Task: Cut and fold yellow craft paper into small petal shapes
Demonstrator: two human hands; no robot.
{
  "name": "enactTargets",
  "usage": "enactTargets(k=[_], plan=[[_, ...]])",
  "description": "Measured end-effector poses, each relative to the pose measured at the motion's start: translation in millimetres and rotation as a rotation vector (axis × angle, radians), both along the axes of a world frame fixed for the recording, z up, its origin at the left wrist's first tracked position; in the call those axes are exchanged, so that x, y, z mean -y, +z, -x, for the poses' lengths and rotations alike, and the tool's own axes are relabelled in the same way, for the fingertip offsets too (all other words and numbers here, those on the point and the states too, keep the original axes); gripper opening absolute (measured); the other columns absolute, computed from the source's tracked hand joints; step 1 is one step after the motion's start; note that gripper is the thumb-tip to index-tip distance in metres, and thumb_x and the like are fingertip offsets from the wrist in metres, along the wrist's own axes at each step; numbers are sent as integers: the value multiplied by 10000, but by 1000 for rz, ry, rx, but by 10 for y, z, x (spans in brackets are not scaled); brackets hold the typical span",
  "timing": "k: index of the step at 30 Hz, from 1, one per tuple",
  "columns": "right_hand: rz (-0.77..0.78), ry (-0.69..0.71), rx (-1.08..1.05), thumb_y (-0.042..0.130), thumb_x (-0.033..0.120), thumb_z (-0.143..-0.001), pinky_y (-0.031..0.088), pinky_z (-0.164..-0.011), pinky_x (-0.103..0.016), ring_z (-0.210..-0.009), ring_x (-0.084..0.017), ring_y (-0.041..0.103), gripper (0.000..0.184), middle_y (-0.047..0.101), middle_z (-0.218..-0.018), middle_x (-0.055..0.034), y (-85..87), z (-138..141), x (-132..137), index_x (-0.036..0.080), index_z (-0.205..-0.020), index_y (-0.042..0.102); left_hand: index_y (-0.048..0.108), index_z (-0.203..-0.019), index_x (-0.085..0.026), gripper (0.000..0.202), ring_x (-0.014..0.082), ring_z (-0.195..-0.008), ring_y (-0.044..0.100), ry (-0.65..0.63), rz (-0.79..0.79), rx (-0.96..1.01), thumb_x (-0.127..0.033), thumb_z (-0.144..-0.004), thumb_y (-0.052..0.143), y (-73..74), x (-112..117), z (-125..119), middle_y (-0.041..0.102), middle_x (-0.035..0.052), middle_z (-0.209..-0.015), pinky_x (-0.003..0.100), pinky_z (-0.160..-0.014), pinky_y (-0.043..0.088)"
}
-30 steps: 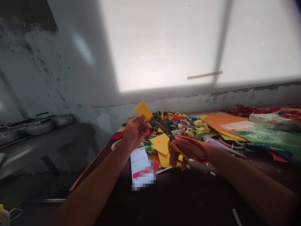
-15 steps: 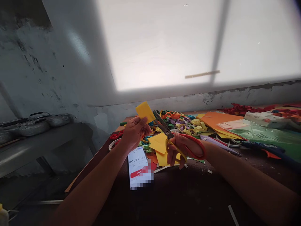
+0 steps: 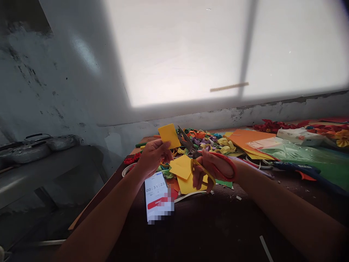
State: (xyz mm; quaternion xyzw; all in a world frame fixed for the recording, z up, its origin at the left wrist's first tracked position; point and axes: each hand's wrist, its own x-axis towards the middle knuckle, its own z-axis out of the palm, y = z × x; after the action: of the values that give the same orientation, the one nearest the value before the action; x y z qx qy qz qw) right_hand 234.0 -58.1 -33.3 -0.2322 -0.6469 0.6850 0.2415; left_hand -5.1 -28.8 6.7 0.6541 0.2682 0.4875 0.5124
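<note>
The left hand point(image 3: 155, 154) pinches a small yellow piece of paper point(image 3: 169, 135) between thumb and fingers and holds it up above the table point(image 3: 215, 225); to its right, the right hand point(image 3: 211, 163) has its fingers through the handles of a pair of scissors point(image 3: 188, 143), the blades looking slightly parted and pointing up beside the paper's right edge, though whether they touch it I cannot tell. The piece shows straight sides and no visible notch, so cutting on this one seems to be at its start or not yet begun. Between and just below the hands lie loose yellow sheets point(image 3: 182, 166), which look like further stock left to work through. Beyond both hands sits a heap of coloured strips point(image 3: 203, 140), curled and looped, which I would judge to be work already done or partly done. Off to the right hand's far side, an orange sheet point(image 3: 242, 141) lies flat and looks uncut. Small scraps point(image 3: 239, 198) below the right forearm suggest some trimming has been finished. Below the left hand, a phone point(image 3: 155, 187) shows 00:31:23.
</note>
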Motion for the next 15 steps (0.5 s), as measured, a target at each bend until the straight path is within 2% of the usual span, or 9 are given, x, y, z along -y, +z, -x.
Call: enactTargets(k=[5,9,11,13,15], plan=[[38,24,-16,458,919,-786,576,-538,-251,-778,-225,738,721,761,-864,-157,-28,-4,-61,201,-730,434,647,-733,-127,456,96,-453,558,-14,41,-116,-538,-736,844,14,26,4,688,38,-540,203,-478,428],[30,-70,-35,423,946,-768,567,-535,-256,-786,-229,730,736,754,-853,-154,65,-52,-60,212,-731,429,652,-749,-125,484,103,-468,569,11,53,-187,-574,-726,832,10,14,5,700,49,-565,210,-487,434],[-4,-182,-25,394,969,-744,562,-540,-272,-779,-231,716,747,746,-856,-153,129,-82,-63,223,-711,407,663,-783,-122,486,107,-469,569,23,65,-243,-570,-714,838,3,-2,13,703,54,-574,213,-488,430],[-109,-397,101,392,971,-727,531,-527,-268,-741,-215,688,742,732,-849,-129,158,-107,-89,229,-701,407,665,-799,-123,491,106,-460,556,50,73,-288,-572,-704,840,-7,-23,29,689,46,-562,213,-480,413],[-244,-631,314,536,904,-711,448,-485,-247,-636,-180,619,684,690,-748,-77,134,-125,-137,227,-688,438,667,-796,-124,500,92,-444,516,85,68,-304,-582,-695,839,-18,-48,53,646,18,-534,206,-464,380]])
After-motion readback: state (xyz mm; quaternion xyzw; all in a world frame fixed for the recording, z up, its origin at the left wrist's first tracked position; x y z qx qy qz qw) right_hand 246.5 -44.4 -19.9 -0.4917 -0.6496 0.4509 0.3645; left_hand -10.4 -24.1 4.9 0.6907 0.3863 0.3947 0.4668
